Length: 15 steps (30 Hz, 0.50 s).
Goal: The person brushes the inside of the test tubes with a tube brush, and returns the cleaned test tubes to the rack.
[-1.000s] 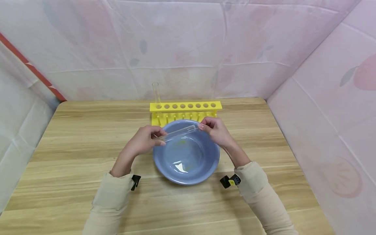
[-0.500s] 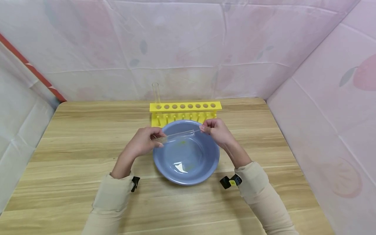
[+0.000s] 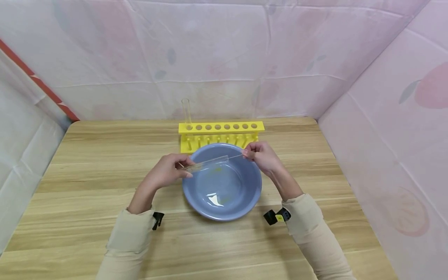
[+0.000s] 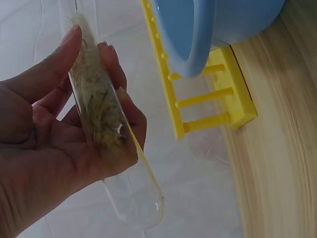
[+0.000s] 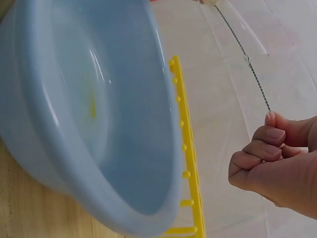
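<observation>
My left hand [image 3: 169,169] grips a clear glass test tube [image 4: 136,198] that lies slanted over the blue basin [image 3: 187,190], its mouth toward my right hand. Inside the tube sits a test tube brush [image 4: 99,106] with pale, yellowish bristles, well back from the closed end. The brush's thin twisted wire [image 5: 256,79] comes out of the mouth. Thumb and fingertips of my right hand [image 3: 264,157] pinch the end of that wire, above the basin's right far rim. The right wrist view shows the other right fingers curled in.
Behind the basin stands a yellow test tube rack [image 3: 224,127] with a row of holes and pegs. Another test tube [image 3: 186,112] is upright in its leftmost hole. Yellowish spots show in the basin's bottom. Wood-grain tabletop [image 3: 105,155] and patterned cloth walls surround everything.
My right hand has shifted slightly right, while my left hand and the tube have moved slightly left and lower. More of the brush's wire now shows outside the mouth.
</observation>
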Available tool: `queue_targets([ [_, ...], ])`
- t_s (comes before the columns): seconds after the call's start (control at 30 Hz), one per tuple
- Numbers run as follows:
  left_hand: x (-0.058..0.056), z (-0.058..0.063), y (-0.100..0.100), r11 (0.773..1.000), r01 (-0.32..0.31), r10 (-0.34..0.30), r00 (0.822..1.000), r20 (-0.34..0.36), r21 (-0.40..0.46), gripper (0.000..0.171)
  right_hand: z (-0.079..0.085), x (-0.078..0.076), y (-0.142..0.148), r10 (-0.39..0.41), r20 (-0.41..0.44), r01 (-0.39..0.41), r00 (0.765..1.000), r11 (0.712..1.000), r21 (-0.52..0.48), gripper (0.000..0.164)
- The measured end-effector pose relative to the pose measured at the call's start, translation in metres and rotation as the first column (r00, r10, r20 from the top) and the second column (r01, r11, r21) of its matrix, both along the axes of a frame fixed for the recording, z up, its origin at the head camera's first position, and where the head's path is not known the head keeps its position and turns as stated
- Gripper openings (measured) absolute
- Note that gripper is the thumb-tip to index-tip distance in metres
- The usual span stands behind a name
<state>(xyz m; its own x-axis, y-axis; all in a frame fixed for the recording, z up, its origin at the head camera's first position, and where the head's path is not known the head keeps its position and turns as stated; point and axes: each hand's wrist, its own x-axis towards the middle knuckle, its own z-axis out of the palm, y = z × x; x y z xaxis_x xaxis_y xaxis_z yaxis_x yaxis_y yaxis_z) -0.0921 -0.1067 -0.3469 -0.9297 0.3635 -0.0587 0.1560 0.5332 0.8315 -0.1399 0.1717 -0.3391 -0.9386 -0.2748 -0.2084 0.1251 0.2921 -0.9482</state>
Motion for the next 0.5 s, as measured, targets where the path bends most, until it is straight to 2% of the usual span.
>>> queue_targets([
  [0.2, -0.001, -0.003, -0.008, 0.999, 0.032, -0.036, 0.996, 0.08, 0.041, 0.019, -0.002, 0.001, 0.005, 0.009, -0.132, 0.004, 0.991, 0.995, 0.097, 0.017],
  [0.3, -0.001, -0.003, -0.01, 0.998, 0.041, -0.045, 0.993, 0.105, 0.046, 0.018, -0.004, 0.001, 0.008, 0.012, -0.168, 0.006, 0.986, 0.994, 0.11, 0.017],
  [0.37, -0.001, -0.003, -0.011, 0.999, 0.036, -0.04, 0.993, 0.107, 0.032, 0.018, -0.005, 0.0, 0.01, 0.01, -0.156, 0.007, 0.988, 0.994, 0.108, 0.018],
  [0.5, -0.001, 0.0, -0.01, 0.999, -0.001, 0.004, 0.997, 0.071, -0.037, 0.019, -0.005, -0.002, 0.012, -0.007, -0.064, 0.011, 0.998, 0.998, 0.065, 0.022],
])
